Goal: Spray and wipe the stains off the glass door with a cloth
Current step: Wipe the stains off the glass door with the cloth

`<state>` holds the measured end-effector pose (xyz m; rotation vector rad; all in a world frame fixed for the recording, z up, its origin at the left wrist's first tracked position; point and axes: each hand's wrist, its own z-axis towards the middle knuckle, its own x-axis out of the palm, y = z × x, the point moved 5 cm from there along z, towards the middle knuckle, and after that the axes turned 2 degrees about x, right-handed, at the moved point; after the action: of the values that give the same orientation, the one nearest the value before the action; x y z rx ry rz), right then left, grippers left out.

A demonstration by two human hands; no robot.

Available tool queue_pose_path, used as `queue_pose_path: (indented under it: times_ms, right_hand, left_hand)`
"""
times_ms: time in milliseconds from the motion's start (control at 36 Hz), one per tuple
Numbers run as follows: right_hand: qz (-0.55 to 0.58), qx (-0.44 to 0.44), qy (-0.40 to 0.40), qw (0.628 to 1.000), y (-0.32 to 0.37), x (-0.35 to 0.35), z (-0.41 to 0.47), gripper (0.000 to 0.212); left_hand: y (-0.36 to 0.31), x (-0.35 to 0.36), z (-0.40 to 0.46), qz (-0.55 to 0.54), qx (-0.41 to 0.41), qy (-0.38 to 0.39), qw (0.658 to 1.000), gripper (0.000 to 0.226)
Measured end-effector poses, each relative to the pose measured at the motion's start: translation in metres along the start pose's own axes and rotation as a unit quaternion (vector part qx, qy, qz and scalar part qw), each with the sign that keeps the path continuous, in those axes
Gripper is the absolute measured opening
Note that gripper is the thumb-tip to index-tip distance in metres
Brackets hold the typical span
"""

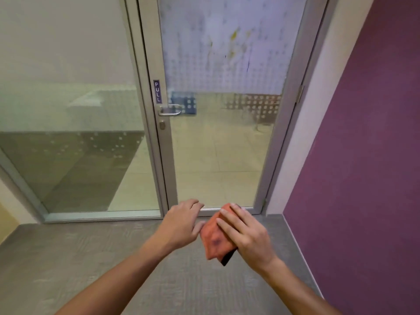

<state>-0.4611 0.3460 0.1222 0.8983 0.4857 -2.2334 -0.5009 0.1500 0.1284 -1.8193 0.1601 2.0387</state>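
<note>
A glass door in a grey metal frame stands straight ahead. Its upper frosted part carries yellow and dark stains with drip lines below them. My right hand holds a folded orange cloth with a dark smudge on it, low in front of the door's bottom edge. My left hand is just left of the cloth, fingers spread, its fingertips close to the cloth's edge. No spray bottle is in view.
A lever handle and a "PULL" sign sit on the door's left stile. A fixed glass panel fills the left side. A purple wall stands close on the right. Grey carpet covers the floor.
</note>
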Motion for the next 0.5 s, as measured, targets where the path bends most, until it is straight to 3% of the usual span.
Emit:
queue_pose_path:
  times_ms: [250, 500]
  right_hand:
    - [-0.032, 0.056, -0.001, 0.998, -0.063, 0.062, 0.067, 0.027]
    - [-0.042, 0.085, -0.01, 0.995, -0.138, 0.111, 0.119, 0.029]
  left_hand:
    - [0.082, -0.003, 0.099, 0.056, -0.025, 0.008, 0.998, 0.07]
    - [0.116, 0.006, 0.199, 0.118, -0.002, 0.019, 0.993, 0.076]
